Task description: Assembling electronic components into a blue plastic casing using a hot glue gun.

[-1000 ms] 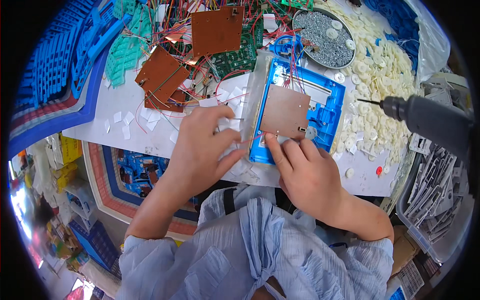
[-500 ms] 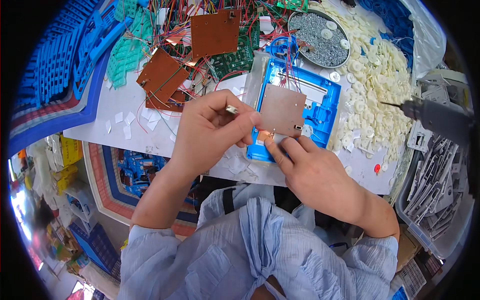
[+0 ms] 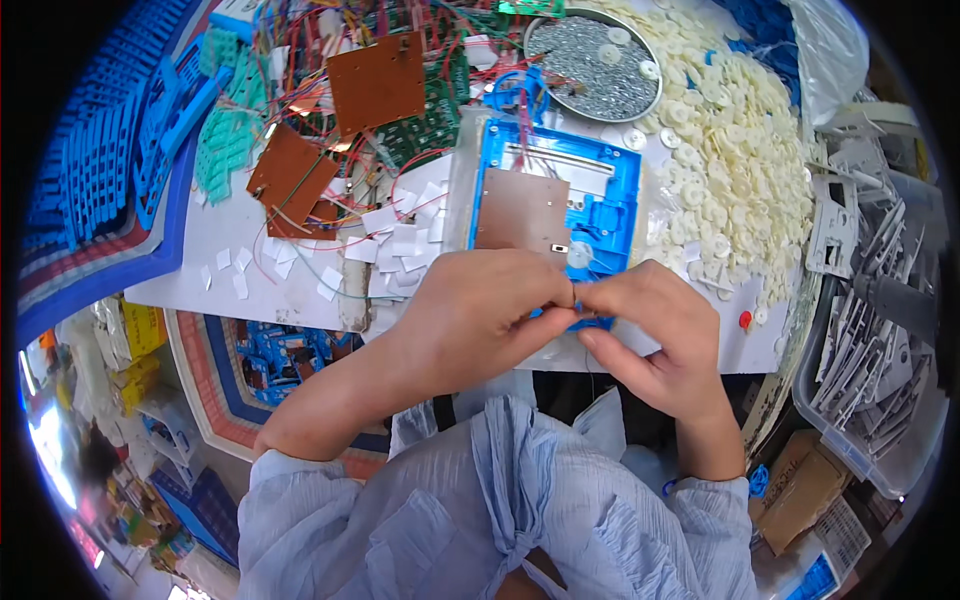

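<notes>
A blue plastic housing (image 3: 622, 222) lies open on the worktable, with a brown circuit board (image 3: 522, 208) resting over its left half and thin wires coming out at its far end. Over the near edge of the housing, my left hand (image 3: 490, 305) and my right hand (image 3: 660, 335) meet with their fingertips pinched close together. Whatever sits between the fingertips is too small and covered to make out. A white plastic disc (image 3: 579, 255) shows inside the housing, just beyond the fingers. My hands hide the near left part of the housing.
Beyond the housing stands a round metal bowl (image 3: 653, 100) of small screws. Cream plastic discs (image 3: 725, 165) pile up at the right, near a dark power screwdriver (image 3: 900, 303) and a bin of grey parts (image 3: 860, 400). Brown boards (image 3: 378, 85), wires and white paper squares (image 3: 405, 240) lie left.
My left hand has moved right and down, and the small white connector it held no longer shows. My right hand has lifted off the copper-coloured piece in the housing to meet it. The view has shifted.
</notes>
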The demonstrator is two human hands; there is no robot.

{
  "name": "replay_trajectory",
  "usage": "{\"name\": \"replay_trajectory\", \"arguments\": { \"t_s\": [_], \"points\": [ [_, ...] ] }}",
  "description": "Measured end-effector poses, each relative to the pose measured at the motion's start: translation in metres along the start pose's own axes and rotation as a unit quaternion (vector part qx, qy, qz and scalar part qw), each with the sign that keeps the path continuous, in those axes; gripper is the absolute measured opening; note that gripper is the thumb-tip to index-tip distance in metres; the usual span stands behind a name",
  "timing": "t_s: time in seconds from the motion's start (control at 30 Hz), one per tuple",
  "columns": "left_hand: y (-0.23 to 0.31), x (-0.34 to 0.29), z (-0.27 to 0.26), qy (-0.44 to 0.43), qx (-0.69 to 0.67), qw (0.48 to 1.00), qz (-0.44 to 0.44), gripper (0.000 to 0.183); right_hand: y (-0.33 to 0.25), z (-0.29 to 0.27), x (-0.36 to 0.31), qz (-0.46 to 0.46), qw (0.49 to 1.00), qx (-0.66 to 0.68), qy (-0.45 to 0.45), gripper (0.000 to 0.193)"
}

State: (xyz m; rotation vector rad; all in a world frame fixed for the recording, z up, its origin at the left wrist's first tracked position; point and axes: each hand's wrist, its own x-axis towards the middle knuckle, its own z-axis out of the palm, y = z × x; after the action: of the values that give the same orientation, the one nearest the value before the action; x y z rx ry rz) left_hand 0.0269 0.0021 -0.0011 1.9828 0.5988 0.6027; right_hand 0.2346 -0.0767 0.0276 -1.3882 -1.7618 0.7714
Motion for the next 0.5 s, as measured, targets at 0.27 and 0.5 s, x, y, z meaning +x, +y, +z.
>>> {"name": "replay_trajectory", "arguments": {
  "t_s": [0.27, 0.5],
  "points": [
    [-0.01, 0.008, 0.012, -0.031, 0.101, 0.99, 0.096, 0.021, 0.017, -0.005, -0.033, 0.071, 0.996, -0.062, -0.006, 0.016],
    [-0.018, 0.03, 0.005, -0.097, 0.18, 0.968, 0.143, 0.014, 0.011, 0.01, -0.035, 0.041, 0.996, -0.07, 0.032, 0.02]
  ]
}}
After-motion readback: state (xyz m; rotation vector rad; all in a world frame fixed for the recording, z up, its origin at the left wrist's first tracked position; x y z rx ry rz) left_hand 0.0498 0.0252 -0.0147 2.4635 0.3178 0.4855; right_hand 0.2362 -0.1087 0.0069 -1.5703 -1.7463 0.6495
